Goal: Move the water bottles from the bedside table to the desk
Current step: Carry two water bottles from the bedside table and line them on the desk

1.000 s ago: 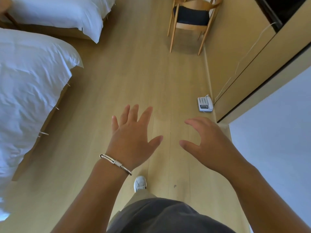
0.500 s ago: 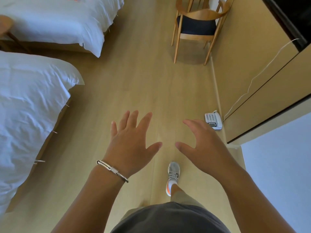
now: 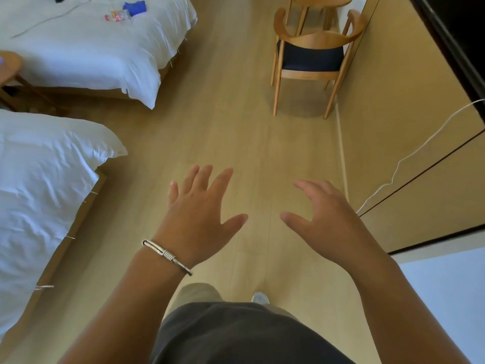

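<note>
2 hands in view. The left hand [image 3: 199,214] has straight, spread fingers and holds nothing; the right hand [image 3: 325,216] has loosely bent fingers and holds nothing. No water bottles visible. 2 beds: near bed [image 3: 39,185] at left, far bed [image 3: 86,48] beyond. 1 wooden chair [image 3: 312,59] stands against the right-hand wall panel [image 3: 393,106]. The wood floor [image 3: 223,122] runs as a lane between bed edges and wall.

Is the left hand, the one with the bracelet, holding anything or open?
Open and empty. The left hand has its fingers spread straight above the wooden floor, holding no bottle.
</note>
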